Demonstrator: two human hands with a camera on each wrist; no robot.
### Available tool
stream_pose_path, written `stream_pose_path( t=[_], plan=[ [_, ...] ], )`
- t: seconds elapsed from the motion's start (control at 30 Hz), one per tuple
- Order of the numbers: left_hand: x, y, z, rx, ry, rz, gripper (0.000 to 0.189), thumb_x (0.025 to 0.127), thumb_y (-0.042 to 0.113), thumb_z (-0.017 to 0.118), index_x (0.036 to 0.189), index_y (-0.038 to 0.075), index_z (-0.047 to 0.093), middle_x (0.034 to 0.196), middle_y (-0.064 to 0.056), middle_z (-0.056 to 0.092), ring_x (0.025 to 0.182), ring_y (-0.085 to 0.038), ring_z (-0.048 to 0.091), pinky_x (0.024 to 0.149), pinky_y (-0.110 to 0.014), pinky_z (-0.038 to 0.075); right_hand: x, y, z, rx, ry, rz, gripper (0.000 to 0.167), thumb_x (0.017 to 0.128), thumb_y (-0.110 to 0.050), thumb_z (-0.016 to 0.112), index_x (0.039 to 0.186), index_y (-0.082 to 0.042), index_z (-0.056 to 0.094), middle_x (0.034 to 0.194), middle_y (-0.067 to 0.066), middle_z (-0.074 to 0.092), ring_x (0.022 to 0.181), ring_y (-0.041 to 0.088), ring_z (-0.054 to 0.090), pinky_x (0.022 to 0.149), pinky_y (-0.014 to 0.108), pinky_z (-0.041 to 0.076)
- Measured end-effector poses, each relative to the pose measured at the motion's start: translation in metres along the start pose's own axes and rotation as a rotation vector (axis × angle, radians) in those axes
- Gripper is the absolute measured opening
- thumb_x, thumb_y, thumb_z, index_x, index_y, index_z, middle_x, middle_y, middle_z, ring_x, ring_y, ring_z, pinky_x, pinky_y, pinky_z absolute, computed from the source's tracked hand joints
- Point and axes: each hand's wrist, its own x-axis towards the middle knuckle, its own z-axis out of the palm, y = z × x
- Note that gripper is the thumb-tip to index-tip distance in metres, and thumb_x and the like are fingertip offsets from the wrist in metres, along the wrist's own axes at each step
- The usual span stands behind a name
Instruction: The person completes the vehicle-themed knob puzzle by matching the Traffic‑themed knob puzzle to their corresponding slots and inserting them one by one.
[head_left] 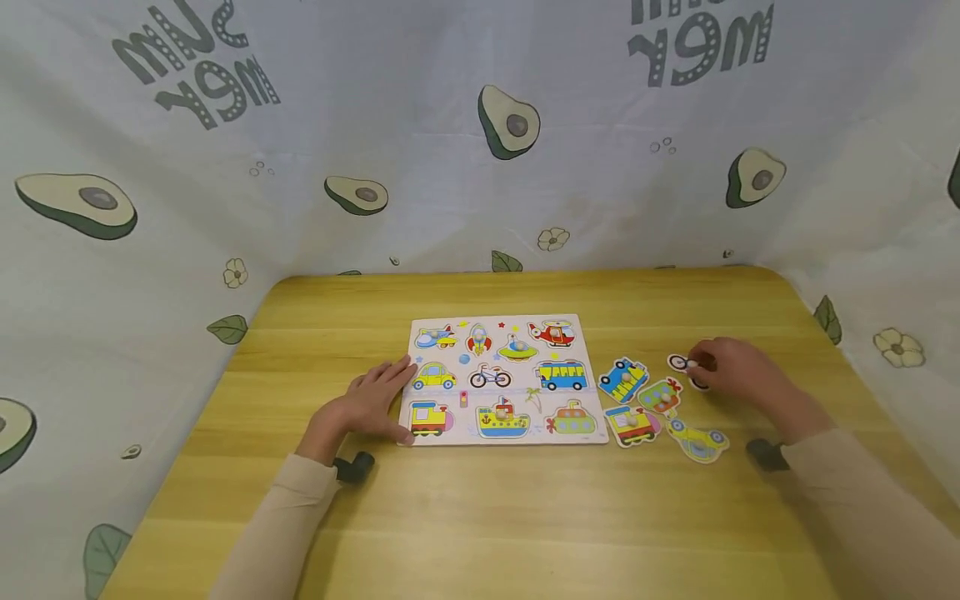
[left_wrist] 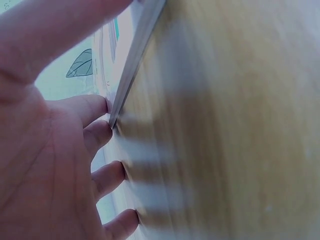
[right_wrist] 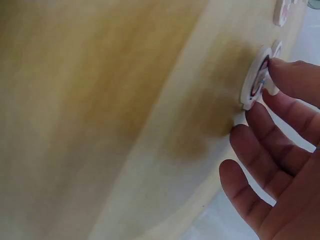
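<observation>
A wooden picture board lies flat on the table, printed with vehicles. My left hand rests at its left edge, fingers spread and thumb by the near corner. In the left wrist view the fingertips meet the board's edge. To the right of the board, my right hand pinches a bicycle puzzle piece between thumb and fingers. The right wrist view shows this bicycle piece tilted near the tabletop, partly hidden by the thumb.
Between board and right hand lie a bus piece, a submarine piece, a train piece and an upside-down car piece. A white avocado-print cloth hangs behind the wooden table.
</observation>
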Motion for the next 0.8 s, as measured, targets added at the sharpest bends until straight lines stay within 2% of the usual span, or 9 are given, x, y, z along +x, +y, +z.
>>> stream_pose_path(
  t=[0.23, 0.4, 0.57, 0.8],
  plan=[
    [0.0, -0.001, 0.003, -0.005, -0.001, -0.008, 0.114, 0.073, 0.048, 0.083, 0.159, 0.01, 0.019, 0.169, -0.011, 0.011, 0.152, -0.043, 0.013, 0.117, -0.071, 0.016, -0.004, 0.005, 0.005, 0.033, 0.05, 0.013, 0.019, 0.09, -0.017, 0.069, 0.1, -0.001, 0.07, 0.088, 0.012, 0.066, 0.078, 0.021, 0.06, 0.069, 0.041, 0.05],
    [-0.002, -0.001, 0.009, -0.007, -0.012, -0.029, 0.115, 0.072, 0.049, 0.083, 0.159, 0.011, 0.019, 0.169, -0.011, 0.011, 0.152, -0.043, 0.014, 0.117, -0.071, 0.016, -0.007, 0.01, 0.002, 0.053, 0.015, 0.006, 0.019, 0.09, -0.016, 0.07, 0.101, -0.001, 0.072, 0.095, 0.016, 0.065, 0.083, 0.027, 0.064, 0.071, 0.043, 0.052],
    [-0.003, 0.001, 0.004, 0.001, -0.007, -0.025, 0.114, 0.072, 0.049, 0.083, 0.159, 0.011, 0.02, 0.169, -0.011, 0.012, 0.152, -0.043, 0.016, 0.117, -0.071, 0.017, -0.013, 0.018, -0.003, 0.057, 0.01, 0.027, 0.021, 0.092, -0.018, 0.068, 0.104, -0.001, 0.072, 0.102, 0.021, 0.065, 0.083, 0.03, 0.065, 0.069, 0.044, 0.052],
    [0.0, 0.001, -0.003, 0.012, -0.025, -0.001, 0.113, 0.073, 0.048, 0.083, 0.159, 0.01, 0.02, 0.169, -0.012, 0.013, 0.151, -0.044, 0.016, 0.115, -0.072, 0.018, -0.018, 0.018, -0.009, 0.075, 0.021, 0.032, 0.024, 0.094, -0.02, 0.066, 0.107, -0.001, 0.072, 0.101, 0.022, 0.064, 0.079, 0.025, 0.062, 0.064, 0.038, 0.049]
  ],
)
